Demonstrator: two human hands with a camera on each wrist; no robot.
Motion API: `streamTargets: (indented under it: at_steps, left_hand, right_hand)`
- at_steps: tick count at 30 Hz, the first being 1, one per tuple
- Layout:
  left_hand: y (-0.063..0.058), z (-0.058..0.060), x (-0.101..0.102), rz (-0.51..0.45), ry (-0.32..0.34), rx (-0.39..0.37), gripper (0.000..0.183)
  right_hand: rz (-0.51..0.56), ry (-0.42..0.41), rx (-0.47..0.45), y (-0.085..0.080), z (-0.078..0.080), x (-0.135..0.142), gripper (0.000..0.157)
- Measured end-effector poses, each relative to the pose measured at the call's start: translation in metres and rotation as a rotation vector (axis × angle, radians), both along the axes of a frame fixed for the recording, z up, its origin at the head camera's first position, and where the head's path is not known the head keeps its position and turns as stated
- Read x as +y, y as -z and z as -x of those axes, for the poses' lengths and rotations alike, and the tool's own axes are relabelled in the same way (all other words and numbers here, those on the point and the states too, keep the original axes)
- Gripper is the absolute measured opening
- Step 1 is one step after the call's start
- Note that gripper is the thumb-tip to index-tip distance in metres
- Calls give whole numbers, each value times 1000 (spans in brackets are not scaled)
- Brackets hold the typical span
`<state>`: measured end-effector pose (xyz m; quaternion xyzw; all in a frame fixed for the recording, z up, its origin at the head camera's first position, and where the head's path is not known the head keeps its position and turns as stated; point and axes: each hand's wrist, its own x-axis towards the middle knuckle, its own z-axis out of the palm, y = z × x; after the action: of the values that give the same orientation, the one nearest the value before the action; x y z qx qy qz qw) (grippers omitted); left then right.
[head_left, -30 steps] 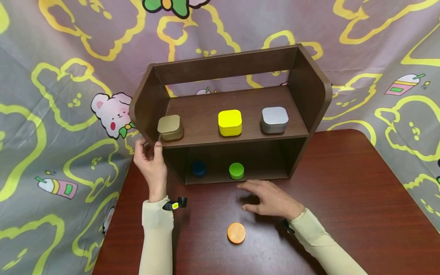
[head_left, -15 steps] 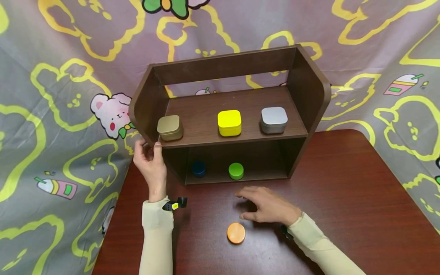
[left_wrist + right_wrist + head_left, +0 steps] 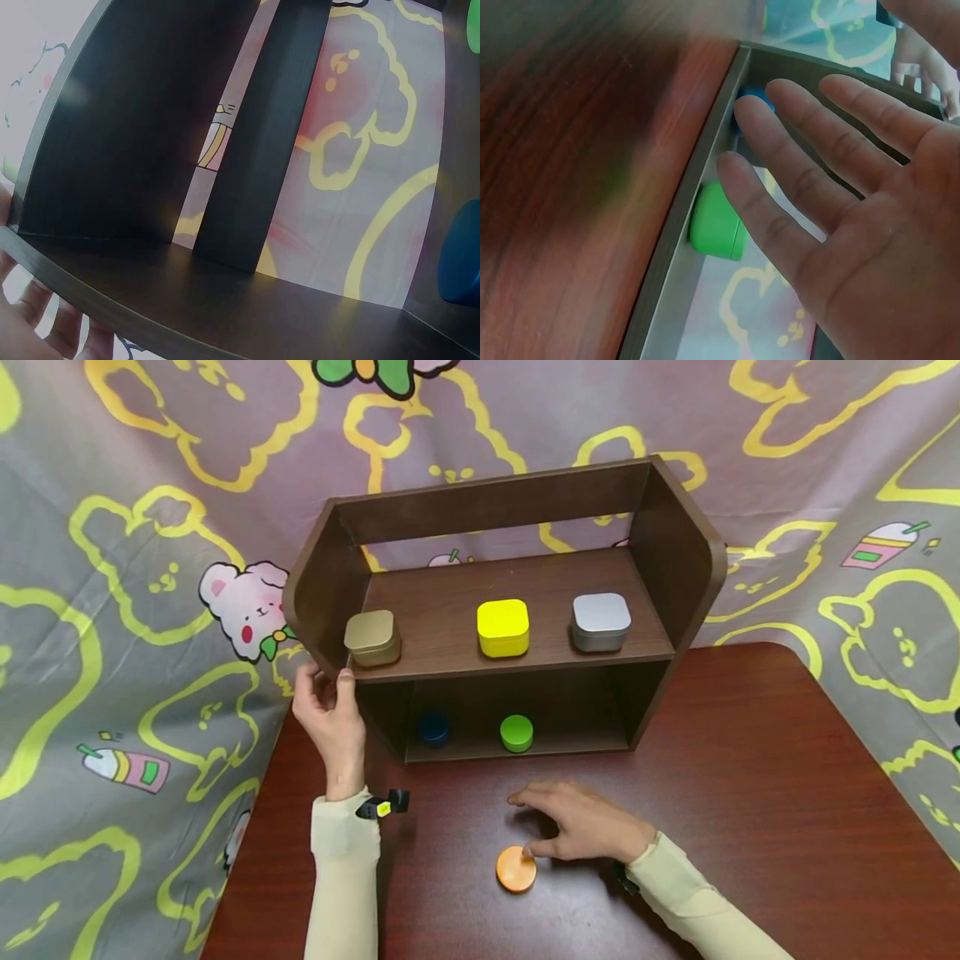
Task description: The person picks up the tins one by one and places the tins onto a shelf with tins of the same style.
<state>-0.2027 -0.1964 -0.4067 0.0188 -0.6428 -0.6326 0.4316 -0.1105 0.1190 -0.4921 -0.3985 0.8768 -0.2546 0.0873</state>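
Note:
My left hand (image 3: pixel 333 735) grips the left side panel of a dark brown two-tier shelf (image 3: pixel 517 670); in the left wrist view its fingers (image 3: pixel 66 330) wrap behind the panel's edge. Over the table, my right hand (image 3: pixel 585 822) is held with fingers spread and nothing in it. Its thumb overlaps the edge of a round orange container (image 3: pixel 514 871) in the head view. The right wrist view shows the palm (image 3: pixel 885 247) in front of the lower tier, where a round green tin (image 3: pixel 517 734) and a round dark blue tin (image 3: pixel 434 730) sit.
Along the upper tier stand a gold square tin (image 3: pixel 372 637), a yellow one (image 3: pixel 503 628) and a silver one (image 3: pixel 601 622). The shelf stands on a reddish-brown table (image 3: pixel 757 793). Patterned cloth (image 3: pixel 142 635) hangs behind and at both sides.
My right hand has drawn back from the shelf front toward me, its thumb now over the orange container's edge. The left hand has stayed on the shelf panel.

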Motion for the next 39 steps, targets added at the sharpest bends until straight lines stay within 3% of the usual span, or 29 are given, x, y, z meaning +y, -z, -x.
streamTargets:
  at_steps: [19, 26, 39]
  left_hand:
    - [1, 0, 1, 28, 1, -3, 14]
    - [-1, -1, 2, 15, 3, -18, 26]
    - [1, 1, 1, 20, -4, -13, 22]
  right_hand:
    - [-70, -53, -28, 11, -8, -11, 64]
    - [-89, -69, -56, 12, -11, -12, 68]
    - [-106, -97, -99, 16, -15, -15, 67]
